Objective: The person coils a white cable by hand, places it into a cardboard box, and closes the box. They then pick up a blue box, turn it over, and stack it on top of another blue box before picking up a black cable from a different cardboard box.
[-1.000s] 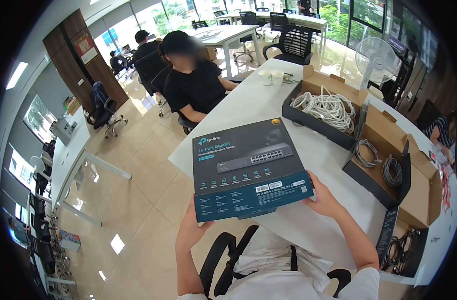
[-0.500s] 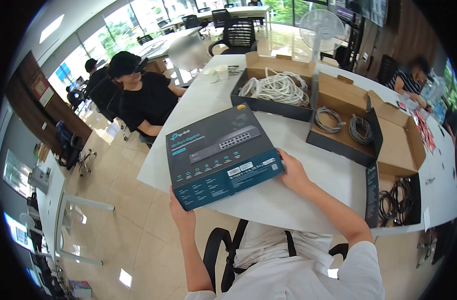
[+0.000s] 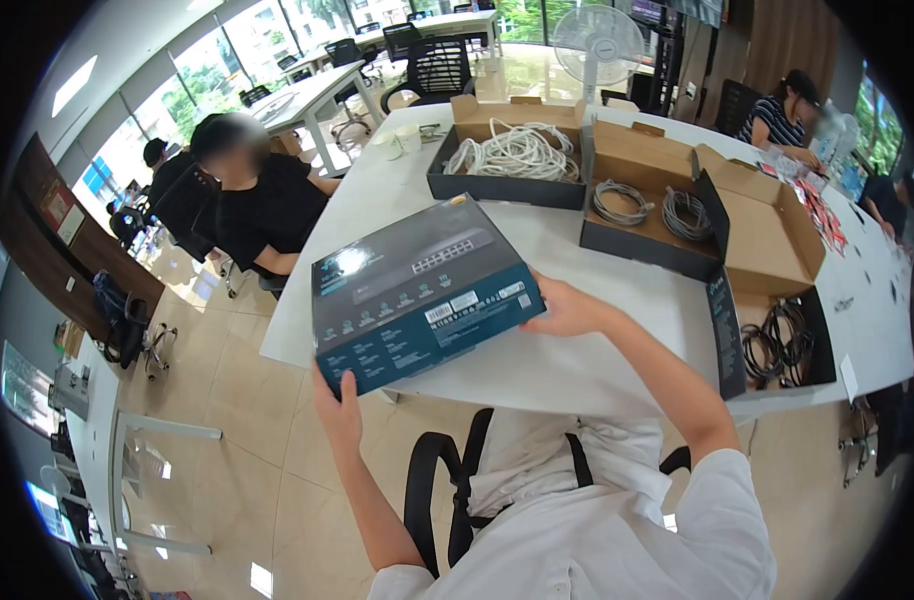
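Head view: we hold switch box (image 3: pixel 427 300) over white table (image 3: pixel 542 240), near left corner, teal side facing us, long axis slanting rightward, away; left hand (image 3: pixel 339 412), right hand (image 3: pixel 569 306) partly open, gripping opposite ends. Glossy floor (image 3: pixel 247 430), chairs (image 3: pixel 440 68), windows (image 3: pixel 202 82) beyond.

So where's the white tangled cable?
In the head view, the white tangled cable lies in the leftmost open cardboard box, just left of the round grey cable coils.

Single head-worn view from above the wearer's lap, facing forward and down across a nearby white counter (image 3: pixel 637 330).
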